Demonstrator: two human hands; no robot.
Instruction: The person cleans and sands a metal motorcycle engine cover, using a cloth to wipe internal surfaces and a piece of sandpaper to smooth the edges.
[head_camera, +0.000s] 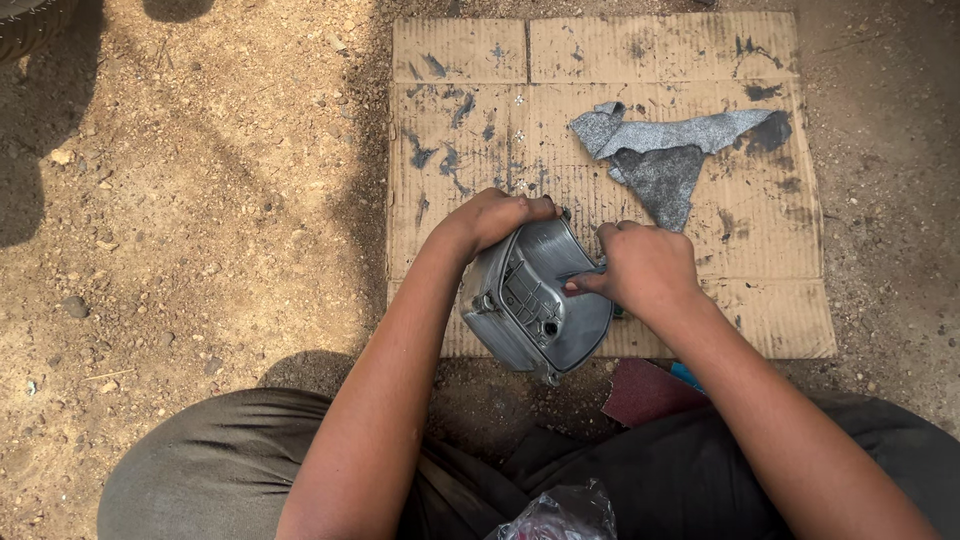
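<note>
Brown cardboard (600, 60) lies flat on the dirt, and over its near edge I hold the grey metal cover (535, 295) tilted, hollow side up, long axis running away from me. My left hand (490, 220) clasps its far-left rim; my right hand (640, 268), closer to the hollow, pinches a small abrasive scrap (590, 272) against the inner wall.

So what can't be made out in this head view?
- Small strip pinched in the right hand: mostly hidden by its fingers.
- Far rim of the grey metal engine cover: covered by the left hand.
- Crumpled plastic bag: cut off by the bottom edge.
</note>
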